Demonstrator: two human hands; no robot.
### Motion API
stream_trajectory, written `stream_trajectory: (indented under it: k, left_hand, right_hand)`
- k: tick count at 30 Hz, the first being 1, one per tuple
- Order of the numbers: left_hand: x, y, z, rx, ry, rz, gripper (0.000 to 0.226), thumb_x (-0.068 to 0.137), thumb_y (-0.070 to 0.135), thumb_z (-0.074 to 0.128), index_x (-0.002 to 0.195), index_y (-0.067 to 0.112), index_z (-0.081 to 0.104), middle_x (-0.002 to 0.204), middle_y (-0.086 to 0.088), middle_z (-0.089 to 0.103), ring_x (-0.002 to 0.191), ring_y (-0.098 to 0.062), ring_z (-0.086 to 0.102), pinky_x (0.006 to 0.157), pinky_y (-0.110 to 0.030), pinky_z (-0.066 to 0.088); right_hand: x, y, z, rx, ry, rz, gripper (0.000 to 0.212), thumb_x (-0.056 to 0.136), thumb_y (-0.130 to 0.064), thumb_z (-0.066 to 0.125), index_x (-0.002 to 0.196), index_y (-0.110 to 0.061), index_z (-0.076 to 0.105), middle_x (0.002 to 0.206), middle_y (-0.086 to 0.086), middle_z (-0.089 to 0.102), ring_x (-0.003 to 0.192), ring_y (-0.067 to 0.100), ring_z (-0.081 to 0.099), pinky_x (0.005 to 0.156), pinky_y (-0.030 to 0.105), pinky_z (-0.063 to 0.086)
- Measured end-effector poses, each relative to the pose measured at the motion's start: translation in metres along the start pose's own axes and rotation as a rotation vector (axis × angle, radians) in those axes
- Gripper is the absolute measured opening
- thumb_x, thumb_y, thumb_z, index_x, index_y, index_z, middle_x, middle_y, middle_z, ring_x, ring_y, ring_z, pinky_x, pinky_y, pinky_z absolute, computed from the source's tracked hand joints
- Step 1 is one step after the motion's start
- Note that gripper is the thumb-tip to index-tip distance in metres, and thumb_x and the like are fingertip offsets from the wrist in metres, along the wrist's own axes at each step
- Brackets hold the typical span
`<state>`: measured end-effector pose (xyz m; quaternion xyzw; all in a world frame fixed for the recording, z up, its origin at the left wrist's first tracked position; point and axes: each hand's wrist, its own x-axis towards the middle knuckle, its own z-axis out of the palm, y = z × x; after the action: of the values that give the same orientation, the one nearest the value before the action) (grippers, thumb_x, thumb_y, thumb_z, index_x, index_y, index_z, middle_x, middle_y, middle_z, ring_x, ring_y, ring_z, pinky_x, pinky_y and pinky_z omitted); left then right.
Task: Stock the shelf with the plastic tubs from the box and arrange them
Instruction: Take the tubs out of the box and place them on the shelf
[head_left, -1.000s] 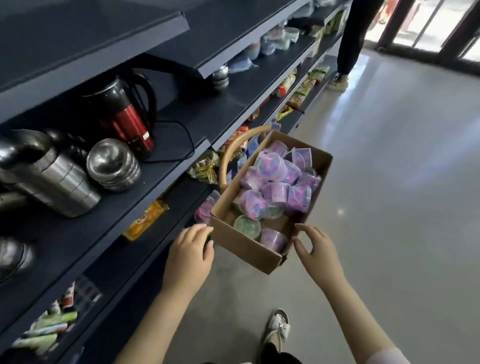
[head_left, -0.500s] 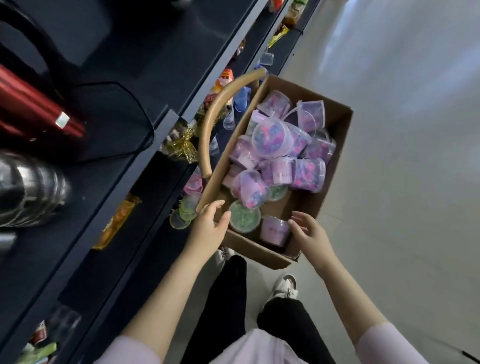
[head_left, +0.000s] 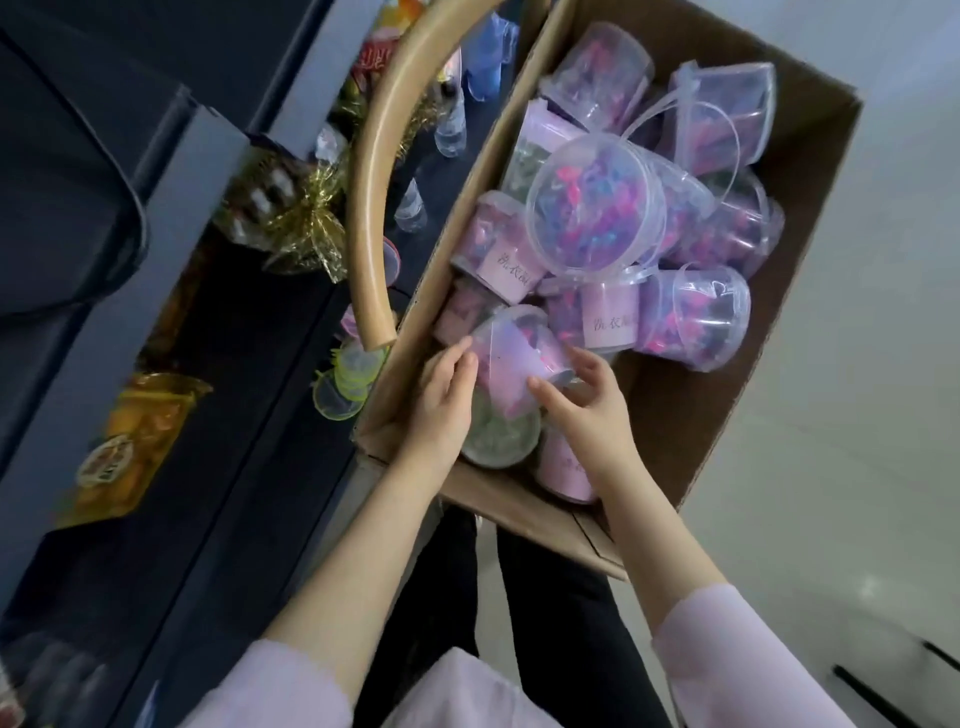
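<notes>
An open cardboard box (head_left: 727, 395) sits on the floor beside the dark shelf (head_left: 249, 467). It holds several clear plastic tubs (head_left: 597, 213) filled with pink, purple and blue pieces, some with pink labels. Both hands are inside the box's near end, clasping one clear tub with a pink label (head_left: 511, 364) between them. My left hand (head_left: 441, 400) presses its left side and my right hand (head_left: 582, 410) cups its right side. Under the held tub lie a green-filled tub (head_left: 498, 436) and a pink tub (head_left: 563, 467).
A curved tan handle (head_left: 374, 197) arches over the box's left edge. On the low shelf lie small clear and yellow-green tubs (head_left: 343, 384), gold-wrapped items (head_left: 301, 218) and an orange packet (head_left: 130, 441). Pale floor (head_left: 857, 415) spreads to the right. My dark trouser legs (head_left: 467, 597) are below.
The view dropped closer to the box. Both hands moved from the box's near rim into it and closed around one pink-labelled tub.
</notes>
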<state>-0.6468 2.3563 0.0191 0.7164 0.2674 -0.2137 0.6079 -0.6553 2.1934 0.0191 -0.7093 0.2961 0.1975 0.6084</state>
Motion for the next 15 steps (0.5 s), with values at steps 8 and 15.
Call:
stream_trajectory:
  k: [8,15]
  left_hand:
    - [-0.036,-0.011,0.012,0.004,-0.281,-0.111,0.04,0.104,0.034,0.026,0.124,0.023,0.059,0.129,-0.002,0.059,0.112,-0.02,0.058,0.092,-0.02,0.046]
    - [-0.004,-0.013,0.008,-0.001,-0.081,-0.23,0.043,0.101,0.045,0.031,0.131,0.024,0.054,0.129,0.006,0.055,0.125,-0.017,0.05,0.103,-0.029,0.039]
  right_hand:
    - [-0.026,0.009,-0.069,0.017,-0.133,0.009,0.049,0.081,-0.001,0.074,0.119,-0.029,0.061,0.114,-0.01,0.068,0.102,0.009,0.067,0.08,0.017,0.052]
    - [-0.027,0.0,-0.083,-0.224,0.113,-0.02,0.045,0.09,-0.019,0.068,0.132,-0.019,0.055,0.142,0.001,0.051,0.133,0.009,0.045,0.11,0.032,0.039]
